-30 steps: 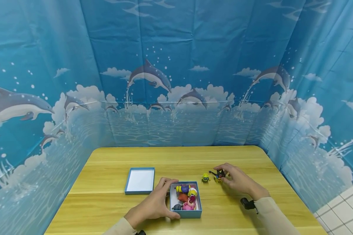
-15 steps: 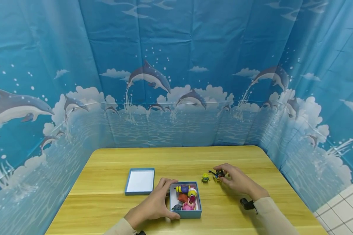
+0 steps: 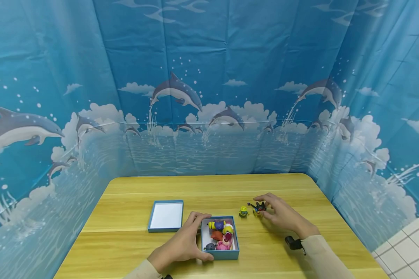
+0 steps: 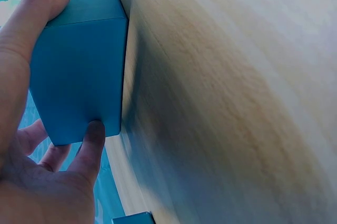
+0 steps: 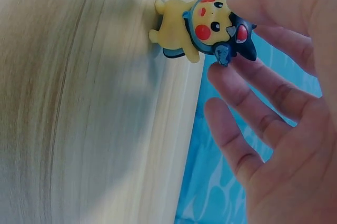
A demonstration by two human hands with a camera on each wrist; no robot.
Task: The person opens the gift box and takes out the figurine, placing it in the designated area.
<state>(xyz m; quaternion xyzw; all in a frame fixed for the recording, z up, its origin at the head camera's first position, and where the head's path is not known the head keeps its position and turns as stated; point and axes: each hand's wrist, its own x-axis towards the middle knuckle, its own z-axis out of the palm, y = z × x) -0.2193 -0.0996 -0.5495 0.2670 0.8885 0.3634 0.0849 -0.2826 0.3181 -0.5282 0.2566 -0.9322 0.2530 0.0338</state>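
Observation:
My left hand (image 3: pixel 185 240) grips a blue box (image 3: pixel 225 254) at its left end. In the left wrist view the thumb lies on one face of the box (image 4: pixel 84 76) and a fingertip touches another. Several toy figures lie inside, among them a pink bear figure (image 3: pixel 224 243). To the right, my right hand (image 3: pixel 283 215) spreads its thumb and fingers about the head of a yellow toy figure in a black eared hood (image 5: pixel 176 29). That figure stands upright on the table, the thumb tip overlapping its hood in the right wrist view. A small yellow figure with goggles (image 3: pixel 243 211) stands beside it.
Left of the box lies its blue lid (image 3: pixel 167 215), white inside facing up. The wooden table (image 3: pixel 125 248) has curtains printed with dolphins (image 3: pixel 209 155) behind it and at the sides. White floor tiles (image 3: pixel 410 248) show at the right.
My right hand's fingers have loosened slightly around the hooded figure, so more of its dark ears shows. The left hand and the box have stayed in place.

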